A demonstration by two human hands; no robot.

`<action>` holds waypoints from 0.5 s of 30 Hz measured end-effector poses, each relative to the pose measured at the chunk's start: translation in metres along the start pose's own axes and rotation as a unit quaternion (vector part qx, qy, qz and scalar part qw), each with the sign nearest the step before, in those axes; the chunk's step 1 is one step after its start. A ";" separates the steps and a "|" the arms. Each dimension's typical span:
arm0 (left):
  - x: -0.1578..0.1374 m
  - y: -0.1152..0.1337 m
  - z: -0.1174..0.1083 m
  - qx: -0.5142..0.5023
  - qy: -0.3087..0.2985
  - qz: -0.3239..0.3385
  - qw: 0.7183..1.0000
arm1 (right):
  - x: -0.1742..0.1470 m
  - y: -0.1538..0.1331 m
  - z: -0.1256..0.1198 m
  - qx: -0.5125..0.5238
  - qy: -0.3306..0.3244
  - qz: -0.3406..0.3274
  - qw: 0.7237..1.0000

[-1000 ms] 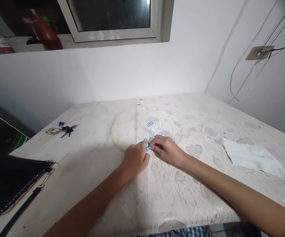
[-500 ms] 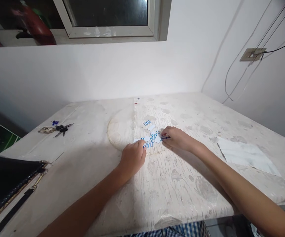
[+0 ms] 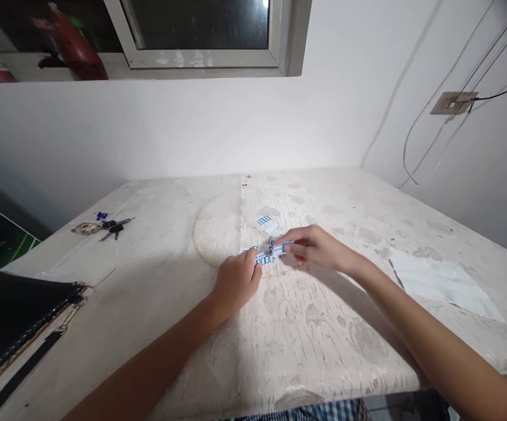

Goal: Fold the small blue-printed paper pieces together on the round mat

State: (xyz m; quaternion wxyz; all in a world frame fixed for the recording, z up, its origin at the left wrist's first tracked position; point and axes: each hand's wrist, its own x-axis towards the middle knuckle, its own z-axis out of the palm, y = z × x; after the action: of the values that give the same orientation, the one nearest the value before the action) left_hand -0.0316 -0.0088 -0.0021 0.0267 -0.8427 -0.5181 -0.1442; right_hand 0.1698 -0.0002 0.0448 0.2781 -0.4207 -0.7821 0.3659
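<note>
Small white paper pieces with blue box markings (image 3: 265, 259) lie in a loose heap at the middle of the table (image 3: 297, 345). At the heap's left side my left hand (image 3: 236, 283) is closed, thumb and fingers pinching a few of these pieces. My right hand (image 3: 318, 248) comes in from the right, its fingers closed on more blue-marked paper pieces (image 3: 283, 249), close to the left fingertips. Just beyond the heap rest a blue-marked paper strip (image 3: 264, 220) and a plain white slip (image 3: 271, 228). How many pieces each hand holds is hidden.
On the left are keys (image 3: 113, 228) with a keyring and a black zipped pouch (image 3: 25, 321) with a strap. A white cloth-like sheet (image 3: 444, 283) lies on the right. Tiny scraps (image 3: 248, 176) sit near the wall. A red bottle (image 3: 75, 47) stands on the window ledge.
My right hand has shifted left over the heap, bringing paper pieces up to my left fingertips. My left hand stays nearly in place. The view has tilted slightly.
</note>
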 end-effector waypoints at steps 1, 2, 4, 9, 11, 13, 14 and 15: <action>0.000 0.000 -0.001 -0.003 -0.004 -0.001 1.000 | -0.001 -0.004 0.007 0.007 -0.010 -0.018 1.000; -0.001 0.000 -0.001 -0.006 -0.008 -0.001 1.000 | -0.001 -0.006 0.014 -0.004 -0.007 -0.038 0.999; -0.002 0.000 -0.002 -0.012 -0.013 -0.002 1.000 | 0.000 -0.007 0.026 -0.052 0.022 -0.065 0.996; -0.005 0.000 -0.003 -0.024 -0.017 0.013 0.999 | 0.003 0.008 0.043 -0.129 0.068 -0.030 0.989; -0.005 0.001 -0.004 -0.023 -0.019 0.017 0.999 | 0.004 0.013 0.047 -0.136 0.069 -0.023 0.988; -0.004 0.002 -0.003 -0.016 -0.018 0.018 1.000 | 0.005 0.015 0.049 -0.144 0.074 -0.018 0.987; -0.003 0.002 -0.003 -0.010 -0.016 0.016 1.000 | 0.006 0.015 0.049 -0.148 0.080 -0.015 0.986; -0.003 0.002 -0.003 -0.004 -0.015 0.014 1.000 | 0.006 0.015 0.047 -0.152 0.088 -0.011 0.984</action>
State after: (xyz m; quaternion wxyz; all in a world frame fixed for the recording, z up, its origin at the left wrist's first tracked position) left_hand -0.0316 -0.0126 0.0000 0.0178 -0.8519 -0.5062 -0.1328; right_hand 0.1386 -0.0057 0.0063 0.2829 -0.4798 -0.8057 0.2013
